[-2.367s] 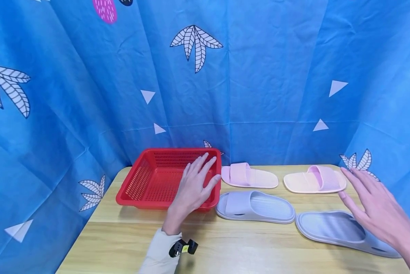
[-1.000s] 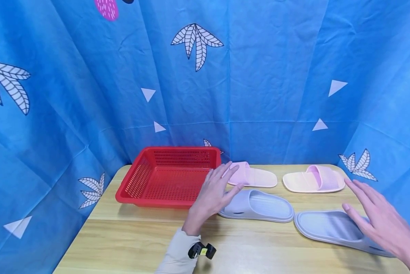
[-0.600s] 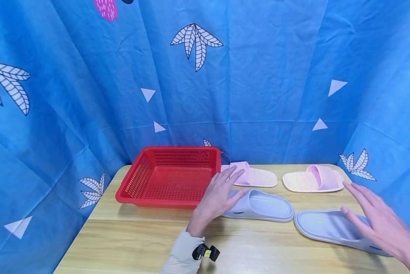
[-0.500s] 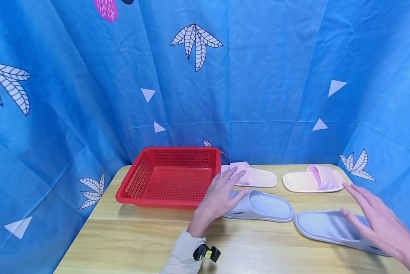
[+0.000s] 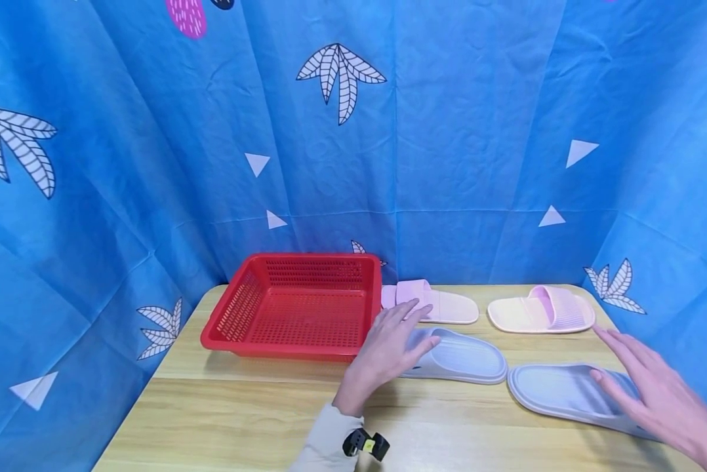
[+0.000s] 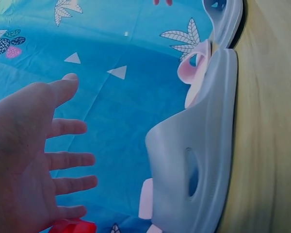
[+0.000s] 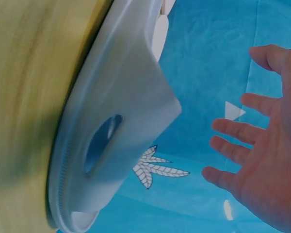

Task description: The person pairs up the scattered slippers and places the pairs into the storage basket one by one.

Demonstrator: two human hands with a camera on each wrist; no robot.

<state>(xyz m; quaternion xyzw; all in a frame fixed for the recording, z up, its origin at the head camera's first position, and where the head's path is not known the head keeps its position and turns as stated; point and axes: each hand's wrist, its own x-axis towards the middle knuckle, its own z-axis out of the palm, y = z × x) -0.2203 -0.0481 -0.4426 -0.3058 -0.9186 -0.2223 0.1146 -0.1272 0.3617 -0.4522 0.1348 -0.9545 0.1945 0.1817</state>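
Observation:
My left hand (image 5: 385,347), fingers spread and holding nothing, hovers over the strap end of one grey slipper (image 5: 468,357). That slipper's strap (image 6: 179,160) shows beside the hand in the left wrist view. On the far right my right hand (image 5: 663,393) is likewise spread and holds nothing. It hides the strap of the other grey slipper (image 5: 566,390) in the head view; in the right wrist view this strap (image 7: 121,111) stands apart from the fingers. Behind lie two pink slippers, the left one (image 5: 454,307) near my left fingertips and the right one (image 5: 515,314) beyond my right hand.
A red perforated basket (image 5: 288,351) stands on the left of the wooden table (image 5: 241,413), close beside the slippers. Blue patterned curtain (image 5: 460,144) encloses the table at the back and both sides. A black band with a small device (image 5: 365,444) sits on my left sleeve.
My left hand has moved right, from above the basket to above the left grey slipper. The right hand has drifted slightly down. The slippers and basket stay in place.

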